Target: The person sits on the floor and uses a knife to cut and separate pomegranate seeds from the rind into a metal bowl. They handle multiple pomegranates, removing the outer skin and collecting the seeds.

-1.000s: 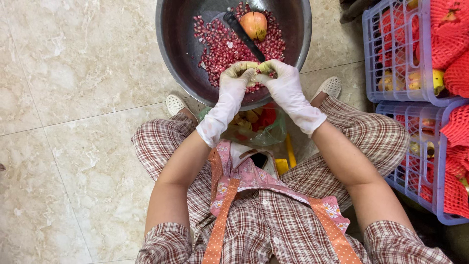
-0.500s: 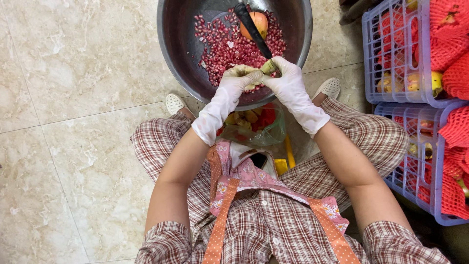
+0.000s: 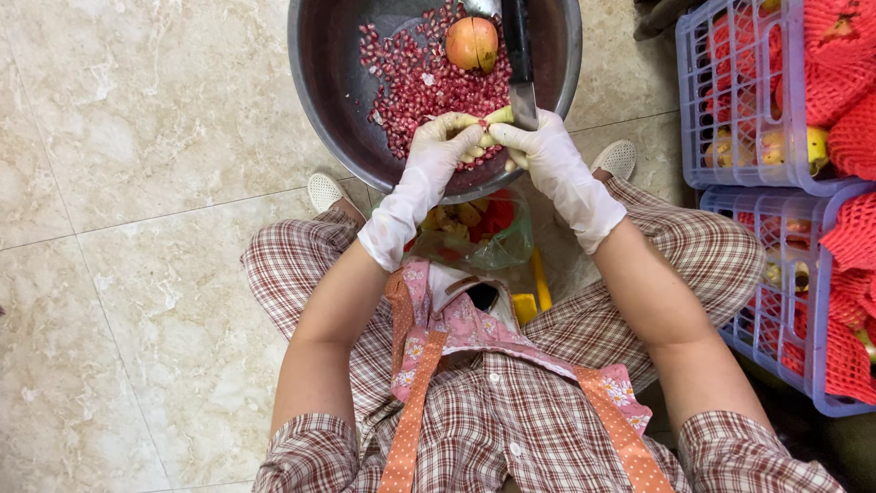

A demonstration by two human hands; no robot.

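Both my hands wear white gloves and meet over the near rim of a large metal bowl [image 3: 319,100]. My left hand [image 3: 441,148] grips a yellowish piece of pomegranate [image 3: 486,126] held between the two hands. My right hand [image 3: 546,151] holds the same piece and also a black-handled knife [image 3: 518,50], its blade pointing toward me. Red pomegranate seeds [image 3: 429,87] cover the bowl's bottom, and a whole pomegranate [image 3: 472,42] lies at the far side among them.
A clear plastic bag with peel scraps [image 3: 474,228] sits between my feet below the bowl. Two blue plastic crates [image 3: 730,110] with fruit in red foam netting [image 3: 844,55] stand at the right. Beige floor tiles [image 3: 137,183] stretch to the left.
The view has come closer. The knife in my right hand has swung from slanting across the bowl to pointing straight up the frame. Both hands stay together on the pomegranate piece.
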